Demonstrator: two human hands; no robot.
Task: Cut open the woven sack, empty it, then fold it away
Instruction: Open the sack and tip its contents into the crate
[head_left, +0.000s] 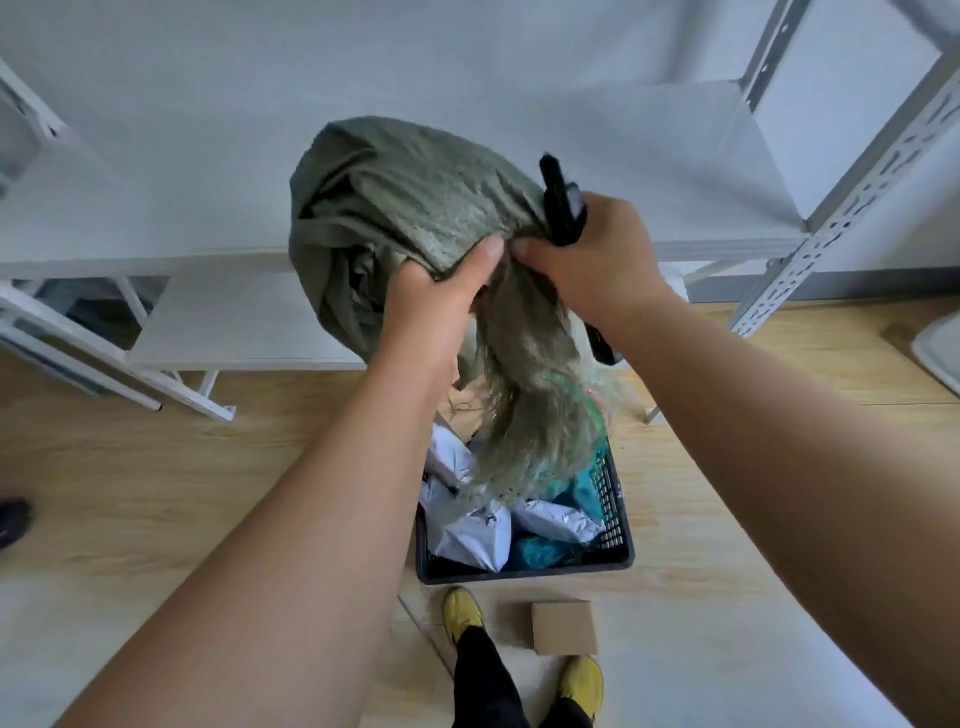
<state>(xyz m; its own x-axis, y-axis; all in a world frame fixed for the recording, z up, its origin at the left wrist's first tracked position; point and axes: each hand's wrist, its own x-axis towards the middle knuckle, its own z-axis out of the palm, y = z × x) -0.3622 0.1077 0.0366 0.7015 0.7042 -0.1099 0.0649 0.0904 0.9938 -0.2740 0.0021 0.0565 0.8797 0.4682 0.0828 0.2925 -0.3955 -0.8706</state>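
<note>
- Left hand (441, 296) and right hand (592, 260) both clutch the bunched green woven sack (405, 208), held aloft.
- Right also grips a black tool (561, 202).
- Black crate (618, 525) of parcels sits at 6 o'clock below.

Olive-green woven sack (410, 208) — bunched, crumpled, frayed end hanging.

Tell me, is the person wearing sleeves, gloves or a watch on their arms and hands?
No. Both arms are bare as far up as the view shows, with no sleeves in sight. The left hand and right hand wear no gloves, and no watch, ring or bracelet shows on either wrist.
</note>
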